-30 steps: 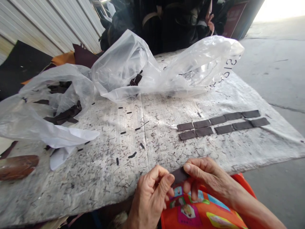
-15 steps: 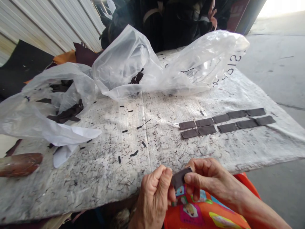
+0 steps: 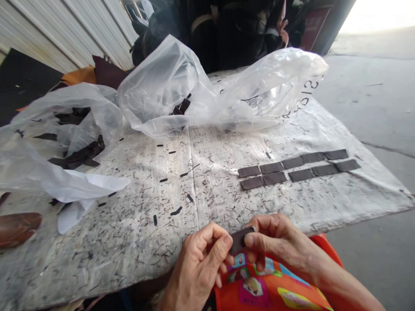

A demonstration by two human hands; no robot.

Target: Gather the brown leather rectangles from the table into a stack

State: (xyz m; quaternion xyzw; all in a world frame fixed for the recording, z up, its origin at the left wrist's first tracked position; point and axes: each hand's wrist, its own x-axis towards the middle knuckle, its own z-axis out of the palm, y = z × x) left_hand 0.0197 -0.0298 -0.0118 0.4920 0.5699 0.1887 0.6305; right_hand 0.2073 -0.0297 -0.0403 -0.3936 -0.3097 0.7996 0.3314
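Scuffed, fibre-flecked cloth-covered table (image 3: 97, 255), two rows of dark leather strips (image 3: 298, 166) on its right half, clear plastic bags (image 3: 162, 95) along its far half, small dark leather piece (image 3: 239, 240) just off its near edge, gripped between closed fingers and thumbs of left hand (image 3: 197, 263) and right hand (image 3: 279, 242), above orange printed fabric (image 3: 269, 285)

The head-worn view looks forward and down across the table (image 3: 129, 224). The left hand (image 3: 197, 263) and right hand (image 3: 279, 239) sit nearest, along the bottom edge.
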